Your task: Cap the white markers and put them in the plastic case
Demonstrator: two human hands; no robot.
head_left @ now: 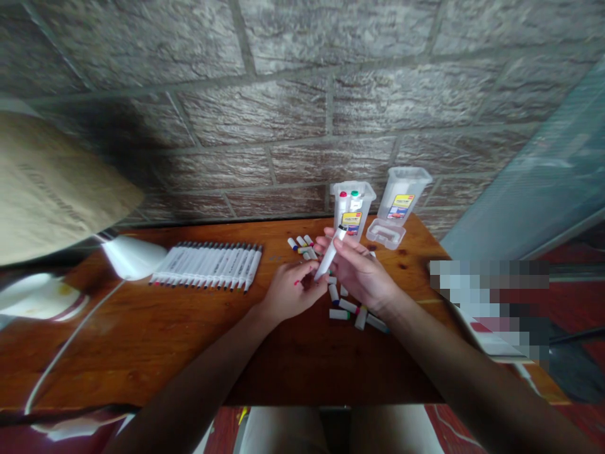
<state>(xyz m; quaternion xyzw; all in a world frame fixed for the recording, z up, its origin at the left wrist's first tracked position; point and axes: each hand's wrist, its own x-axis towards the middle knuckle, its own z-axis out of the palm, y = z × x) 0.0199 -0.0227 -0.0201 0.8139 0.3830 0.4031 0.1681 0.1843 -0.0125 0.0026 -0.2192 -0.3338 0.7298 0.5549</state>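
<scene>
My right hand (362,271) is closed around a white marker (331,252) that points up and away, with a dark tip at its top. Its lower end meets my left hand (290,290), whose fingers pinch something small with a red end; I cannot make out what. Loose marker caps (350,309) with coloured ends lie scattered under and around both hands. Behind them stands a clear plastic box (352,205) holding markers with red and green tops.
A row of several white markers (208,266) lies on the wooden table (142,340) to the left. A second clear box (401,202) with its lid hinged open stands at the back right. A white lamp (135,257), its cord and a brick wall are nearby.
</scene>
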